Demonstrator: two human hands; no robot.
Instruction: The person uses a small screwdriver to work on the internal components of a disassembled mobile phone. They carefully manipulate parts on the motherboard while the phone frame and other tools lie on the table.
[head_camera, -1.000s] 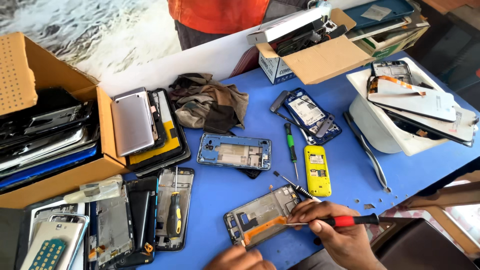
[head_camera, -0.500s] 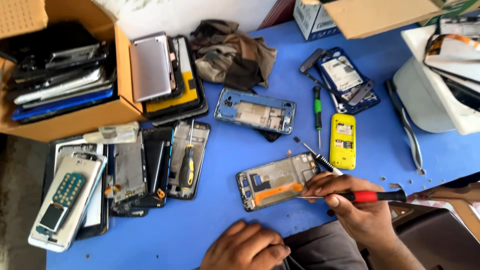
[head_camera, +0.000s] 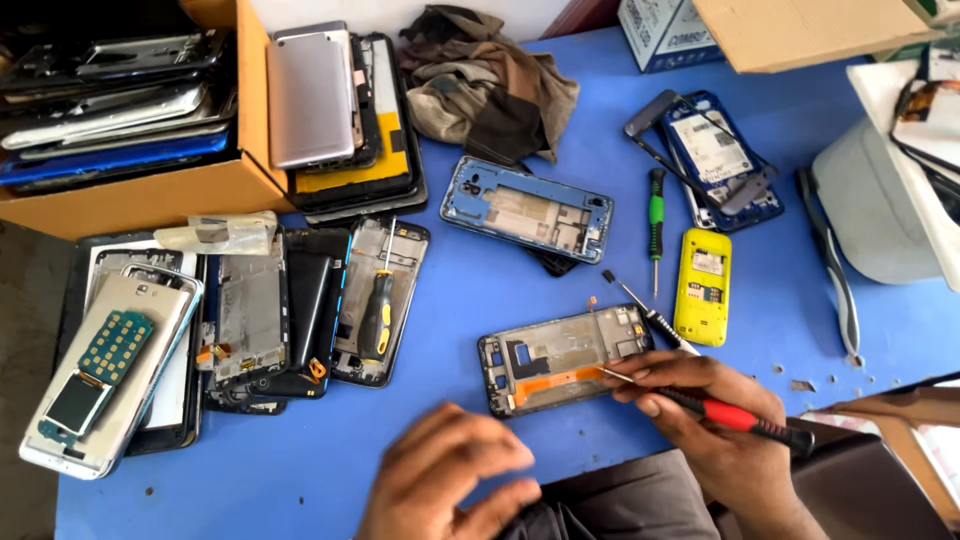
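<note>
Right hand (head_camera: 715, 425) grips red-handled black screwdriver (head_camera: 735, 420), tip on grey phone frame with orange flex strip (head_camera: 565, 360) at near edge of blue tabletop (head_camera: 480, 280). Left hand (head_camera: 450, 485) spread, holding nothing. Cardboard box of phone shells (head_camera: 130, 110) far left.

Right hand (head_camera: 700, 400) curled in a pen-like grip, left hand (head_camera: 450, 480) open, fingers loosely spread, hovering

Blue table (head_camera: 500, 300); yellow phone (head_camera: 702, 287); red-black screwdriver (head_camera: 735, 418); green-handled screwdriver (head_camera: 656, 215); brown cardboard box (head_camera: 150, 195).
</note>
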